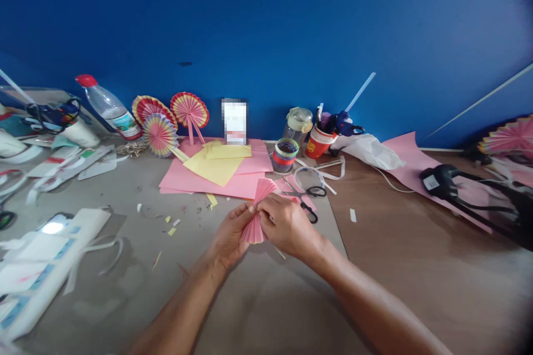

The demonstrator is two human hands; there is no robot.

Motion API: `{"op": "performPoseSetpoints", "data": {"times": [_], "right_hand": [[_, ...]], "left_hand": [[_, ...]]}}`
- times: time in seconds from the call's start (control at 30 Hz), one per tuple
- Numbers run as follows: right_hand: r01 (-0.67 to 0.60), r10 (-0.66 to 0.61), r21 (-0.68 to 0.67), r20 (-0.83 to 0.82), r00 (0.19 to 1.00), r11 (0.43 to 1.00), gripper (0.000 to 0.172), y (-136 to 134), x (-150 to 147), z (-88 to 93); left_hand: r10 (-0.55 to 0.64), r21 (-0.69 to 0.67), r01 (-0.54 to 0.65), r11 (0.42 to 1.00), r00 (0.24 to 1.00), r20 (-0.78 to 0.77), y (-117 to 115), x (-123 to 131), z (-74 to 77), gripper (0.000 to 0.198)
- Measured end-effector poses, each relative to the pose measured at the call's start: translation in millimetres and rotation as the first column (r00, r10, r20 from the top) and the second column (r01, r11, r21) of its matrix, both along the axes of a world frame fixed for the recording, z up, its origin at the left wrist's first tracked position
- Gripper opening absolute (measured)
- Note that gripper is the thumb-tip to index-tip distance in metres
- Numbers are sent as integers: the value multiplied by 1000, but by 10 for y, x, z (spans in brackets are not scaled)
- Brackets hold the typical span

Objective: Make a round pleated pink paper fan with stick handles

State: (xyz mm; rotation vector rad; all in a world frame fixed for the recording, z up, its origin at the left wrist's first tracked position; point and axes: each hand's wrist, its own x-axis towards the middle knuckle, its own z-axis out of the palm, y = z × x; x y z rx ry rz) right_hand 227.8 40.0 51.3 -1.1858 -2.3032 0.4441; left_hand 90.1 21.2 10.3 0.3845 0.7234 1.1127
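A pleated pink paper fan is pinched at its middle between both hands, fanning out above and below the grip. My left hand holds it from the left with closed fingers. My right hand closes on it from the right, thumb and fingers pressed to the folds. Both hands hover just above the grey table. Black-handled scissors lie just beyond my right hand.
Pink and yellow paper sheets lie behind the hands. Finished round paper fans, a water bottle, a tape roll, a jar, and a red cup of tools stand along the blue wall. A glue gun lies right; white backing strips left.
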Motion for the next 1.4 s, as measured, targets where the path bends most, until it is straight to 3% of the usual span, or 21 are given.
{"op": "performPoseSetpoints", "data": {"times": [0.27, 0.67, 0.97, 1.4], "right_hand": [[67, -67, -12, -13, 998, 998, 15, 15, 12, -5], [126, -137, 129, 79, 987, 984, 11, 9, 32, -3], [167, -183, 164, 85, 979, 972, 13, 38, 82, 30], [165, -197, 205, 145, 970, 965, 13, 140, 142, -24]], "left_hand": [[-7, -27, 7, 1000, 1000, 4, 7, 1, 36, 20], [-56, 1, 56, 998, 998, 35, 5, -2, 1, 13], [-18, -111, 18, 994, 1000, -7, 1, -13, 11, 14], [-56, -152, 47, 987, 997, -53, -7, -21, 47, 11]]}}
